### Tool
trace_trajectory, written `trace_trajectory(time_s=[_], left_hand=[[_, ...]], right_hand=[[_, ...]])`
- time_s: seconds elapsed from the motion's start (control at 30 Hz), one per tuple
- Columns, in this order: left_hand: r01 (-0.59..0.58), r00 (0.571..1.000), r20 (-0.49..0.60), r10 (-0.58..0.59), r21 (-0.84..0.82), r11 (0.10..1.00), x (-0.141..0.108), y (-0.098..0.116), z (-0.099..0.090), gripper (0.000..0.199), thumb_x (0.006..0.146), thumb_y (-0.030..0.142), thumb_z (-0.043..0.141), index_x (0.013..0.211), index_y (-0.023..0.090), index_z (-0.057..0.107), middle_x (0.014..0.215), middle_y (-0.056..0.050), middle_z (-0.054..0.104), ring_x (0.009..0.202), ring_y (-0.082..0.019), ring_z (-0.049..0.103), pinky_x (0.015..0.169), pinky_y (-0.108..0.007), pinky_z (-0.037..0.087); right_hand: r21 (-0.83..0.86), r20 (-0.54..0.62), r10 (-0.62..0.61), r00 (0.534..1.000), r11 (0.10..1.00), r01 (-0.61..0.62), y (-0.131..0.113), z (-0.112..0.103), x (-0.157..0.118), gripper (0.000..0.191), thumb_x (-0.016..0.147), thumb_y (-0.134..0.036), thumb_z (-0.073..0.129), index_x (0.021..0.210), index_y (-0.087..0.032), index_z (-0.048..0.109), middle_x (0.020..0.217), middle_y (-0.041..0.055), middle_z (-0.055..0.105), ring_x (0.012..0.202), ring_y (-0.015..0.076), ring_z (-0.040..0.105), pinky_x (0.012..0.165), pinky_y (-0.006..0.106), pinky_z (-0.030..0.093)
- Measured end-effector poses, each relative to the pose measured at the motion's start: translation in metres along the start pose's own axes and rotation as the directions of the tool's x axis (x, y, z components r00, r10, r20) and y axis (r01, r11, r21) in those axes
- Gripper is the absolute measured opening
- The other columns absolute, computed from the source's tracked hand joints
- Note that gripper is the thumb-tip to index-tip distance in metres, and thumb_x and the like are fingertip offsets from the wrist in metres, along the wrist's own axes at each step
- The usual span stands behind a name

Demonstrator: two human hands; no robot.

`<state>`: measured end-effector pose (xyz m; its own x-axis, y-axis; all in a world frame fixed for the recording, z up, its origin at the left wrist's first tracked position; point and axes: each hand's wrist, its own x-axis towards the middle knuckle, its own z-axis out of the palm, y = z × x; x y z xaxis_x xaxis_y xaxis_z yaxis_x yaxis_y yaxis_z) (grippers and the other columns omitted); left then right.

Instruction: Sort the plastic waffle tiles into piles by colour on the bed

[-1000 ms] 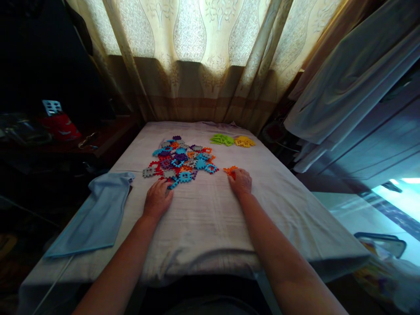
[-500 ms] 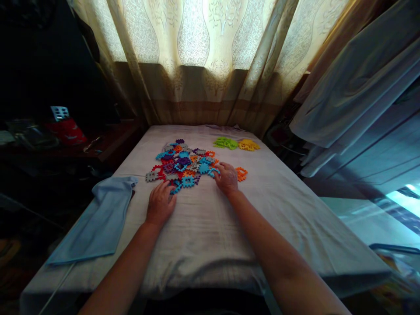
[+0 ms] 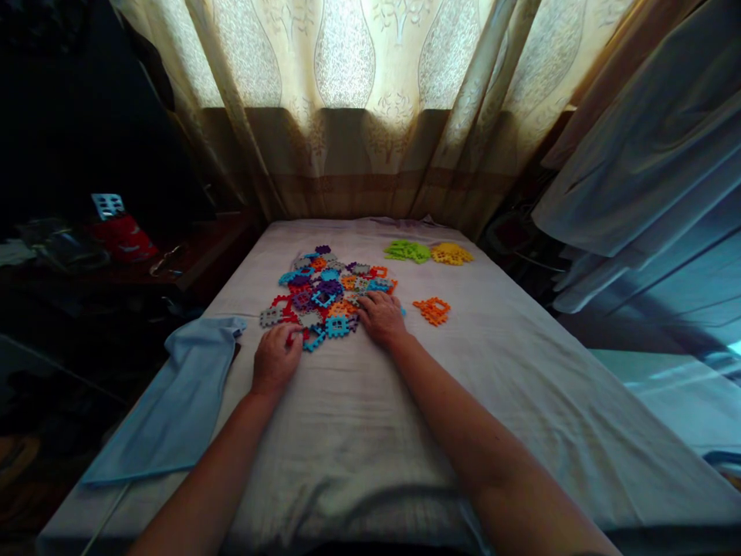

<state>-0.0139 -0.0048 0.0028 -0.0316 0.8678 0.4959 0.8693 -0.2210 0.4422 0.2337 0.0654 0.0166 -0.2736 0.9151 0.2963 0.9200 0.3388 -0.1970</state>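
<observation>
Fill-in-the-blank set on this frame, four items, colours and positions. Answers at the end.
1. Just right of the lime-green pile lies a ____ heap.
2. The loose cluster to the right of the right hand is ____.
3. In the picture, the mixed pile lies to the ____ of that cluster.
4. Left of the left hand lies a pale ____ cloth.

Missing words: yellow; orange; left; blue.
</observation>
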Motion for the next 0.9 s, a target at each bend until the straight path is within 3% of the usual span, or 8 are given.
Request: trace_trajectory(time_s=[0.23, 0.4, 0.57, 0.67, 0.77, 0.9], left_hand=[[0.203, 0.972, -0.099, -0.214, -0.103, 0.974, 0.059, -0.018, 0.012, 0.027, 0.083, 0.034, 0.049, 0.098, 0.021, 0.068, 0.104, -0.007, 0.070, 0.100, -0.023, 0.064, 0.094, -0.036, 0.050], [0.348, 0.904, -0.197, -0.379, -0.176, 0.921, 0.065, -0.036, 0.022, 0.033, 0.083, 0.037, 0.048, 0.103, 0.019, 0.068, 0.105, -0.007, 0.071, 0.093, -0.021, 0.065, 0.090, -0.035, 0.051], [0.346, 0.907, -0.172, -0.384, -0.215, 0.913, 0.059, -0.040, 0.023, 0.036, 0.083, 0.040, 0.050, 0.107, 0.019, 0.068, 0.108, -0.007, 0.071, 0.096, -0.021, 0.065, 0.093, -0.036, 0.050], [0.358, 0.908, -0.151, -0.392, -0.208, 0.910, 0.060, -0.037, 0.022, 0.036, 0.083, 0.040, 0.051, 0.106, 0.020, 0.068, 0.107, -0.007, 0.071, 0.096, -0.021, 0.065, 0.093, -0.036, 0.051], [0.373, 0.904, -0.142, -0.403, -0.199, 0.906, 0.062, -0.036, 0.023, 0.035, 0.083, 0.040, 0.052, 0.106, 0.020, 0.069, 0.105, -0.006, 0.072, 0.095, -0.021, 0.066, 0.093, -0.036, 0.051], [0.381, 0.902, -0.134, -0.410, -0.200, 0.903, 0.061, -0.037, 0.026, 0.037, 0.084, 0.043, 0.052, 0.107, 0.020, 0.069, 0.105, -0.006, 0.072, 0.094, -0.021, 0.066, 0.090, -0.036, 0.052]], right_hand=[[0.039, -0.139, 0.215, 0.967, 0.977, -0.212, 0.030, -0.002, -0.014, 0.029, 0.092, -0.032, 0.053, 0.116, -0.024, 0.068, 0.134, 0.0117, 0.060, 0.127, 0.0288, 0.046, 0.106, 0.048, 0.030], [0.076, -0.144, 0.292, 0.946, 0.956, -0.283, 0.038, 0.001, -0.011, 0.029, 0.089, -0.026, 0.056, 0.115, -0.020, 0.068, 0.130, 0.0112, 0.063, 0.121, 0.0278, 0.050, 0.103, 0.044, 0.032], [0.105, -0.178, 0.170, 0.969, 0.983, -0.153, 0.032, 0.005, -0.011, 0.034, 0.090, -0.039, 0.059, 0.120, -0.024, 0.067, 0.132, 0.0096, 0.061, 0.125, 0.0272, 0.046, 0.107, 0.044, 0.028], [0.120, -0.169, 0.099, 0.981, 0.990, -0.079, 0.030, 0.005, -0.011, 0.024, 0.093, -0.039, 0.055, 0.097, -0.024, 0.074, 0.108, 0.0072, 0.070, 0.111, 0.0230, 0.054, 0.103, 0.040, 0.031], [0.092, -0.170, 0.067, 0.983, 0.994, -0.052, 0.030, 0.005, -0.012, 0.034, 0.095, -0.038, 0.051, 0.074, -0.022, 0.071, 0.082, 0.0057, 0.070, 0.090, 0.0194, 0.057, 0.094, 0.035, 0.035], [0.074, -0.121, -0.043, 0.992, 0.996, 0.052, 0.027, 0.007, -0.014, 0.047, 0.097, -0.037, 0.046, 0.056, -0.021, 0.063, 0.065, 0.0039, 0.065, 0.071, 0.0166, 0.055, 0.083, 0.032, 0.038]])
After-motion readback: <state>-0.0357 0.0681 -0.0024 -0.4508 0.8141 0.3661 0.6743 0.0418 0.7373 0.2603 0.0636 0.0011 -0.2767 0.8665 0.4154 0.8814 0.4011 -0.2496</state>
